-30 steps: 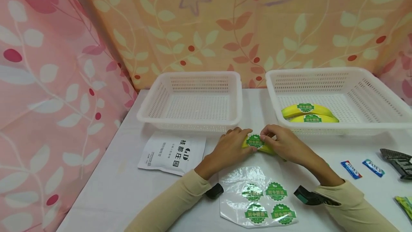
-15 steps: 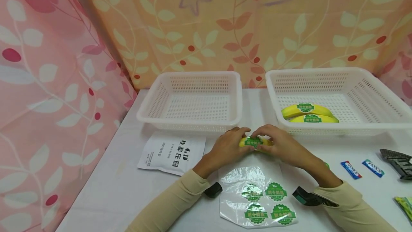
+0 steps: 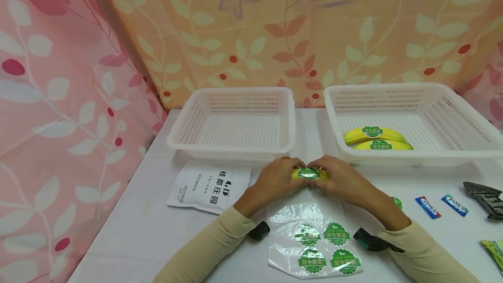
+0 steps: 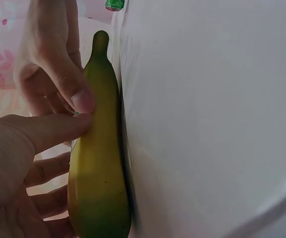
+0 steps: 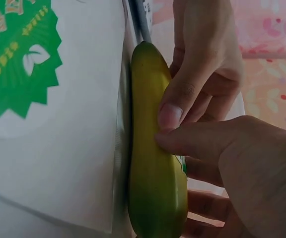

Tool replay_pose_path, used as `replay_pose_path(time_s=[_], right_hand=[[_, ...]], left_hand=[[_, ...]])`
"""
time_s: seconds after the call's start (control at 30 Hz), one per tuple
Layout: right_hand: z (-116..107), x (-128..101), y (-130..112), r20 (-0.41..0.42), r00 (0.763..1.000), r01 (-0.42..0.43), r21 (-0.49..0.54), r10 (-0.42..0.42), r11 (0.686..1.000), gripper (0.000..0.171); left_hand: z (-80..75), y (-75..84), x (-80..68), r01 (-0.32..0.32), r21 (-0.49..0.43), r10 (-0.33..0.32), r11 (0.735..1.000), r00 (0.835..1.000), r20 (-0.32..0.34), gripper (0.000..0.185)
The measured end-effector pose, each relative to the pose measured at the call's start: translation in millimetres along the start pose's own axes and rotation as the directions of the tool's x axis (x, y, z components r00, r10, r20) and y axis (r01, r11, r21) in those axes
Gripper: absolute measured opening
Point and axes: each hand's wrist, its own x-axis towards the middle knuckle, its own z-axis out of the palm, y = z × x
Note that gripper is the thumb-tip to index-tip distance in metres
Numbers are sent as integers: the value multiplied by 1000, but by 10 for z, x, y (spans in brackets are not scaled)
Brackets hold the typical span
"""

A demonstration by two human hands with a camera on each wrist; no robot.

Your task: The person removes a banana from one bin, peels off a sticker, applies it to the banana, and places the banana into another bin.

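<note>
A yellow banana [image 3: 324,175] lies crosswise on the table, a green-and-white sticker [image 3: 308,173] on its upper face. My left hand [image 3: 278,179] grips its left part, thumb on the near side and fingers over the far side. From the right, my right hand [image 3: 341,180] holds it the same way. The two thumb tips meet near the sticker's lower edge. In the left wrist view the banana [image 4: 102,163] shows its stem end beyond both thumbs. The right wrist view shows the banana's [image 5: 153,178] near side, with only a sliver of sticker visible.
A clear sheet [image 3: 284,217] with several green stickers lies before the hands. A white coffee pouch [image 3: 212,186] is at left. Behind stand a white basket [image 3: 232,147] and a larger basket [image 3: 424,154] holding two stickered bananas [image 3: 375,135]. Small wrapped candies [image 3: 428,207] and a black package [image 3: 487,198] lie right.
The right hand went from handling the sticker's right edge to gripping the banana with its thumb in front. The banana was levelled from a tilt, and both hands drew together over the sticker.
</note>
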Motion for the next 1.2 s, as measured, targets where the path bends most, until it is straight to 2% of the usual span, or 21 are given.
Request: replay_pose_path(time_s=[0.2,0.5,0.73,0.97,1.2], right_hand=[[18,0,1,-12,1000,18,-56,-19,998,36],[-46,-35,60,-8,1000,-13,79,13,997,35],[-86,-29,74,19,1000,-20,75,18,997,30],[-113,-33,76,49,999,-9,57,6,998,41],[-122,-53,84,47,999,11,65,-14,998,41]], left_hand=[[1,-17,18,-27,13,28,1000,1000,-12,30],[-22,-47,21,-23,-4,23,1000,999,-22,26],[-39,-56,21,-15,-29,14,999,1000,-9,28],[-46,-62,11,4,-28,-4,1000,1000,5,31],[-29,-60,4,-43,32,42,999,998,35,39]])
